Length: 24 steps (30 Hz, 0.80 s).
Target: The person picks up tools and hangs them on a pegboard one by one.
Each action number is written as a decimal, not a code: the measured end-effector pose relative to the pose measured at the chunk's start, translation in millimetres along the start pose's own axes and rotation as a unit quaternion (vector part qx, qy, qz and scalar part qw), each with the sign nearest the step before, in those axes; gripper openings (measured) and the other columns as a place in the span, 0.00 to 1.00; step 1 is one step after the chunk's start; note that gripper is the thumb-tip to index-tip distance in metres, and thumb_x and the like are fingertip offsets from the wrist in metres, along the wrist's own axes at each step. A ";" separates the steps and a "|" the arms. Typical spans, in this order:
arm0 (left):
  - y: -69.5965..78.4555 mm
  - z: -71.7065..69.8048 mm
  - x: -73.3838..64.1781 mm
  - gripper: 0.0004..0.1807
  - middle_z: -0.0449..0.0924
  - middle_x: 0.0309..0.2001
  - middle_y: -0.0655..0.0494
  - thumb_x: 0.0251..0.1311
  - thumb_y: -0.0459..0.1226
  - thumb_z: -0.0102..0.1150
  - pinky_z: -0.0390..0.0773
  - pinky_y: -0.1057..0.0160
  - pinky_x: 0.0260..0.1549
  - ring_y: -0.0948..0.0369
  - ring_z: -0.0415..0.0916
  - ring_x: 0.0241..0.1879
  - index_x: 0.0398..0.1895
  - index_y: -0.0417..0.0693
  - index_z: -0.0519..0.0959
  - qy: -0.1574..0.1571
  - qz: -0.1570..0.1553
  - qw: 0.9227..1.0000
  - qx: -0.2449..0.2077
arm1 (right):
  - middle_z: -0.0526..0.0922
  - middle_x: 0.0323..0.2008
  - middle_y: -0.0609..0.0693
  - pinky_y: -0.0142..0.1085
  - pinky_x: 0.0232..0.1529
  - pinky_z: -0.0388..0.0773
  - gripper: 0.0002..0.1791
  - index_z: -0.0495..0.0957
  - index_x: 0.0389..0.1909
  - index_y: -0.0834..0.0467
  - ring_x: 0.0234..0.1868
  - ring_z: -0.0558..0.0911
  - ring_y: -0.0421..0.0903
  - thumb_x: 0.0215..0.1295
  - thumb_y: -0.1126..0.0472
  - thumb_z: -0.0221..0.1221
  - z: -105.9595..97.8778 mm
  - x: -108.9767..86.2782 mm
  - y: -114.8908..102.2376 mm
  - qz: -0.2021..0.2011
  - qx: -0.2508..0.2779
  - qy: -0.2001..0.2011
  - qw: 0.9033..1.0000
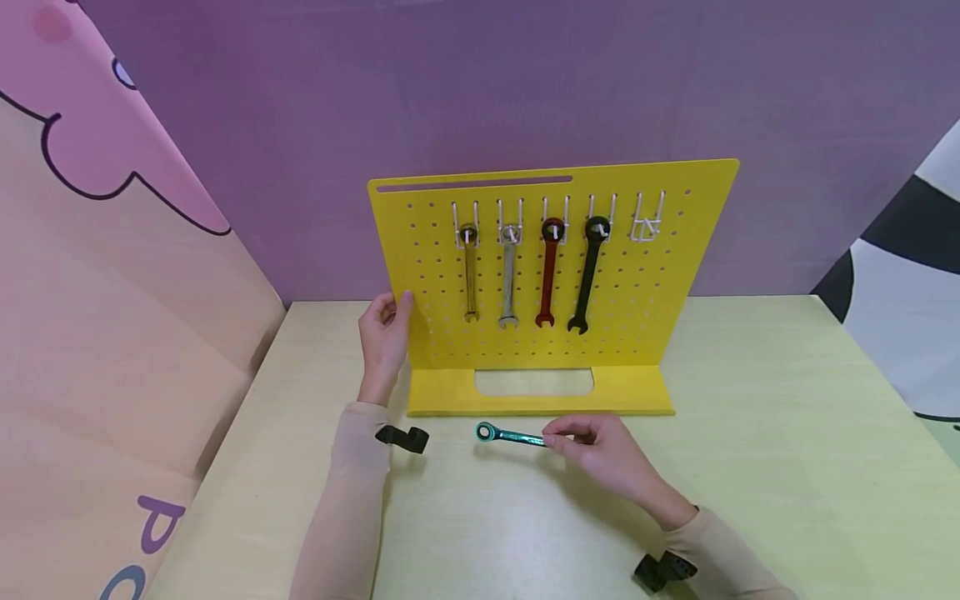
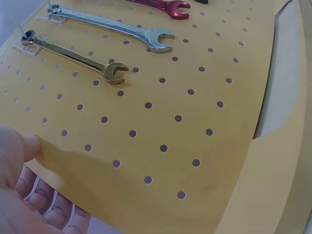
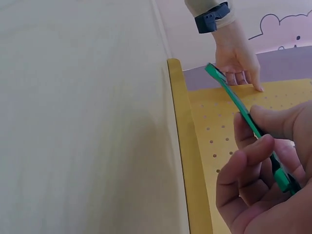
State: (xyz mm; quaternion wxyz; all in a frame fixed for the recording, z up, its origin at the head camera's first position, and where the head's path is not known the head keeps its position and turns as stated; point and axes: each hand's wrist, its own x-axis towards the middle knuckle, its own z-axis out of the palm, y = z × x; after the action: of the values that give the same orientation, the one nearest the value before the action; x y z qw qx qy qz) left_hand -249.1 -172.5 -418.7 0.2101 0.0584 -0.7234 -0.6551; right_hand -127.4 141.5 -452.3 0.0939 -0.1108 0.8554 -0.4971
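A green combination wrench (image 1: 513, 436) is pinched between the thumb and fingers of my right hand (image 1: 609, 457), held in front of the pegboard's base with its ring end pointing left. My left hand (image 1: 384, 343) grips the left edge of the yellow pegboard (image 1: 678, 275); in the left wrist view its thumb (image 2: 31, 147) lies on the front face and the other fingers go behind the edge. On the board's hooks hang a gold wrench (image 1: 470, 275), a silver wrench (image 1: 508, 283), a red wrench (image 1: 548, 279) and a black wrench (image 1: 587, 279), ring ends up.
A white hook (image 1: 646, 229) with no wrench on it sits at the board's right. The board's yellow base (image 1: 442, 393) has a cut-out slot and rests on the pale wooden table (image 1: 780, 417). A purple backdrop (image 1: 525, 83) rises behind, with a printed panel (image 1: 135, 333) at left.
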 end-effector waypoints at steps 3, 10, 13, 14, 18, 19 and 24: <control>0.1 -0.4 0.2 0.17 0.79 0.38 0.55 0.78 0.43 0.61 0.74 0.72 0.43 0.61 0.74 0.40 0.52 0.36 0.83 -0.001 -0.002 1.000 -0.001 | 0.91 0.39 0.54 0.30 0.30 0.70 0.08 0.90 0.45 0.56 0.29 0.76 0.38 0.71 0.57 0.69 -3.0 0.5 -1.5 0.004 0.007 0.016 1.000; -0.2 -0.8 0.2 0.17 0.80 0.39 0.54 0.78 0.43 0.61 0.74 0.71 0.44 0.61 0.75 0.41 0.53 0.37 0.83 -0.005 -0.007 1.000 -0.001 | 0.91 0.39 0.57 0.31 0.28 0.71 0.10 0.89 0.47 0.58 0.29 0.76 0.39 0.72 0.57 0.68 -9.4 0.3 -4.8 0.014 0.032 0.042 0.999; -0.2 -0.6 -0.1 0.17 0.80 0.39 0.54 0.78 0.43 0.61 0.74 0.72 0.43 0.62 0.75 0.40 0.53 0.36 0.83 -0.003 -0.005 1.000 -0.002 | 0.91 0.40 0.58 0.31 0.28 0.70 0.10 0.89 0.48 0.59 0.28 0.75 0.39 0.73 0.58 0.68 -12.1 -0.2 -7.2 0.019 0.047 0.053 0.997; -0.1 -0.6 -0.2 0.17 0.80 0.38 0.54 0.78 0.43 0.61 0.74 0.72 0.43 0.62 0.75 0.40 0.53 0.36 0.83 -0.002 -0.003 1.000 -0.002 | 0.91 0.40 0.58 0.31 0.28 0.70 0.10 0.89 0.48 0.60 0.28 0.74 0.39 0.73 0.58 0.68 -13.1 -0.3 -8.1 0.020 0.053 0.058 0.997; 0.4 -0.6 -0.2 0.16 0.79 0.37 0.56 0.78 0.42 0.62 0.74 0.72 0.43 0.62 0.75 0.39 0.52 0.35 0.83 -0.002 0.003 1.000 -0.005 | 0.90 0.37 0.55 0.31 0.28 0.68 0.11 0.89 0.48 0.60 0.26 0.72 0.40 0.72 0.58 0.69 -17.8 -0.8 -12.3 0.025 0.069 0.081 0.994; 0.9 -0.6 -0.4 0.17 0.79 0.37 0.56 0.78 0.43 0.61 0.74 0.72 0.43 0.62 0.75 0.39 0.52 0.36 0.83 -0.003 0.002 1.000 -0.004 | 0.90 0.36 0.53 0.31 0.28 0.68 0.11 0.89 0.48 0.60 0.26 0.72 0.40 0.72 0.58 0.69 -19.1 -1.0 -13.1 0.025 0.070 0.086 0.994; -0.4 -0.9 0.1 0.17 0.80 0.39 0.54 0.78 0.43 0.61 0.74 0.72 0.44 0.62 0.75 0.40 0.52 0.36 0.83 -0.004 -0.002 1.000 -0.001 | 0.83 0.27 0.42 0.33 0.29 0.68 0.13 0.89 0.49 0.60 0.26 0.72 0.41 0.72 0.56 0.69 -27.1 -1.2 -16.5 0.023 0.068 0.104 0.992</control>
State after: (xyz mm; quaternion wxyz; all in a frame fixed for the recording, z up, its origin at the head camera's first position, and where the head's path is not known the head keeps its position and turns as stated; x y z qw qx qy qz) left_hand -248.9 -173.5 -419.0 0.2053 0.0570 -0.7232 -0.6569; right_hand -132.0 156.4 -424.7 0.0232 -0.0317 0.8270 -0.5608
